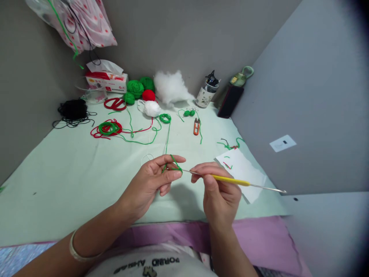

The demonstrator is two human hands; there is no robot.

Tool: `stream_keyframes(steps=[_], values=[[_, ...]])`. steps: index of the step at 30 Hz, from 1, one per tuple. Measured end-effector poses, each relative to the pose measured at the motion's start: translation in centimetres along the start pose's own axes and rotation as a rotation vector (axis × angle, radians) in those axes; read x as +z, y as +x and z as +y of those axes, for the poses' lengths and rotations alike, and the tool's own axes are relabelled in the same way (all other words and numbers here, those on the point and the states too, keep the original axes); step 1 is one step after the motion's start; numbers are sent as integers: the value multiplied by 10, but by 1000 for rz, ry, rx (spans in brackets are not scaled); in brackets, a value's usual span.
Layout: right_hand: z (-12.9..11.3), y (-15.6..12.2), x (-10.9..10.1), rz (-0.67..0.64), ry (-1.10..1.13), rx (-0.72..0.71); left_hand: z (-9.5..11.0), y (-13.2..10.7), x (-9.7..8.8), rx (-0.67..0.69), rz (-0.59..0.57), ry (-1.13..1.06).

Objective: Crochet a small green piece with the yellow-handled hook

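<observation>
Between the thumb and fingers of my left hand [150, 181] green yarn [179, 168] is pinched, and a strand loops over the index finger. My right hand [220, 192] is closed around a crochet hook with a yellow handle [230, 180] and metal ends. The hook's left tip meets the green loop at my left fingertips; its other end points right. From my left hand the strand runs up to a small coil of green yarn [165, 118] on the table.
Behind lie green yarn balls [135, 89], a red ball [148, 95], white yarn [152, 109], stuffing [173, 88], red-handled scissors [114, 104] and orange snips [196, 127]. A pen cup [205, 95], phone [230, 102] and bottle [240, 78] stand right. White paper [248, 179] lies beside my right hand.
</observation>
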State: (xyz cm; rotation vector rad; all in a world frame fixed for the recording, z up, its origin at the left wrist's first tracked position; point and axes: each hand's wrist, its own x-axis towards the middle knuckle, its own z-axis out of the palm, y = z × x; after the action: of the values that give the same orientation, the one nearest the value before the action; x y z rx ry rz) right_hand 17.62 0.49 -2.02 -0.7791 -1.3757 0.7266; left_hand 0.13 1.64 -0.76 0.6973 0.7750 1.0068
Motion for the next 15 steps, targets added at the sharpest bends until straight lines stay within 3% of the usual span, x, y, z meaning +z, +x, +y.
stream_keyframes(steps=[15], values=[[0,-2,1,-14,-25,-9,-2,-1,-1,12,-4,24]])
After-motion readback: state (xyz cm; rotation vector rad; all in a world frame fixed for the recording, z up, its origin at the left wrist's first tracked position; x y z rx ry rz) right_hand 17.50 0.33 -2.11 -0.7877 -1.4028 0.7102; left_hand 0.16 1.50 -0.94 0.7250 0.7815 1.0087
